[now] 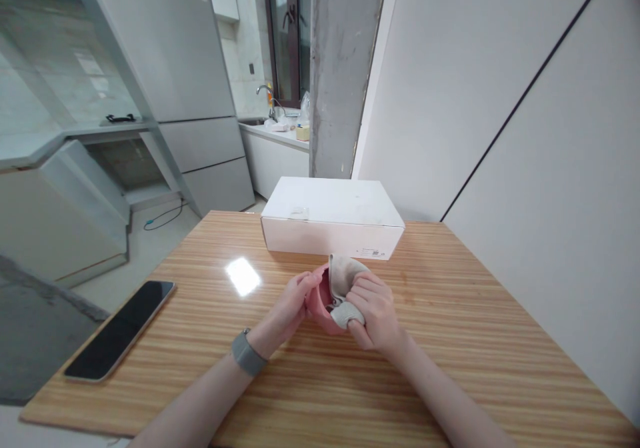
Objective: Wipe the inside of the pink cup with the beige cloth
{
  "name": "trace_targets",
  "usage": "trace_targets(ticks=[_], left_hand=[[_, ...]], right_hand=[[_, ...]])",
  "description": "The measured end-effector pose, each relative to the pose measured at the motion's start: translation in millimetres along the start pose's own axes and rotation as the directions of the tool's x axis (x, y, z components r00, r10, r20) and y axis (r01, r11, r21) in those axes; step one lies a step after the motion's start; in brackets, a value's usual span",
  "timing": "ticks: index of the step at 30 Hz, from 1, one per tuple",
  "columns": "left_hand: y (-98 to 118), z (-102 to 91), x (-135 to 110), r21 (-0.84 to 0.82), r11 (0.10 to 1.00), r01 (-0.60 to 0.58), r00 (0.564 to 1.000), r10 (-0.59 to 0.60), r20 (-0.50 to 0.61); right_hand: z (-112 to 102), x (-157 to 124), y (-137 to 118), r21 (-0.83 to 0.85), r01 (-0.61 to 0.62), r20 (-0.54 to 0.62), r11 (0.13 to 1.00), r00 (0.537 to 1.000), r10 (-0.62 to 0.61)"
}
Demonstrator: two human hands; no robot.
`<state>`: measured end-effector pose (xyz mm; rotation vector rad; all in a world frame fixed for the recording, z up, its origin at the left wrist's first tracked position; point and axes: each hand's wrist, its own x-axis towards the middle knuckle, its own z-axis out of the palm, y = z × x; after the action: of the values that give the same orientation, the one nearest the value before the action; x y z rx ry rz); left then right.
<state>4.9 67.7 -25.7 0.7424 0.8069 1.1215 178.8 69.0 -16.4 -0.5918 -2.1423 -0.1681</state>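
A pink round container [320, 311], hollow and tilted with its opening toward the right, is held over the wooden table by my left hand [287, 308]. The fingers of that hand grip its left rim. A light grey cloth [343, 275] is bunched in my right hand [375, 308], whose fingers are closed around it. Part of the cloth lies against the container's rim and opening. The inside of the container is mostly hidden by the cloth and my right fingers. I cannot tell whether the container touches the tabletop.
A white closed box [330, 218] stands behind my hands on the wooden table [450, 341]. A dark-screened phone [123, 328] lies at the left edge. A white wall [500, 135] borders the right side. Beyond the table are a fridge [165, 55] and a sink counter [277, 155].
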Motion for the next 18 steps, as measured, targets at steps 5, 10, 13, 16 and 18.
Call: trace_targets(ticks=[5, 10, 13, 16, 18], left_hand=[[-5, -0.3, 0, -0.061, 0.998, -0.023, 0.999, 0.02, -0.042], [-4, 0.2, 2, -0.124, 0.991, 0.06, 0.994, -0.048, 0.095], [-1, -2.8, 4, -0.145, 0.975, 0.171, 0.97, -0.141, 0.2], [4, -11.0, 5, -0.071, 0.963, 0.262, 0.934, -0.234, 0.268], [8, -17.9, 6, -0.005, 0.956, 0.293, 0.916, -0.279, 0.289]], right_hand=[[11, 1, -13, -0.137, -0.107, -0.067, 0.985, 0.993, 0.099], [12, -1, -10, -0.149, -0.051, -0.118, 0.987, 0.992, 0.034], [4, -4, -1, -0.06, 0.049, -0.098, 0.997, 0.994, -0.054], [-3, -6, 2, 0.018, 0.168, -0.054, 0.986, 0.984, -0.167], [-4, -6, 1, 0.035, 0.225, -0.038, 0.974, 0.974, -0.223]])
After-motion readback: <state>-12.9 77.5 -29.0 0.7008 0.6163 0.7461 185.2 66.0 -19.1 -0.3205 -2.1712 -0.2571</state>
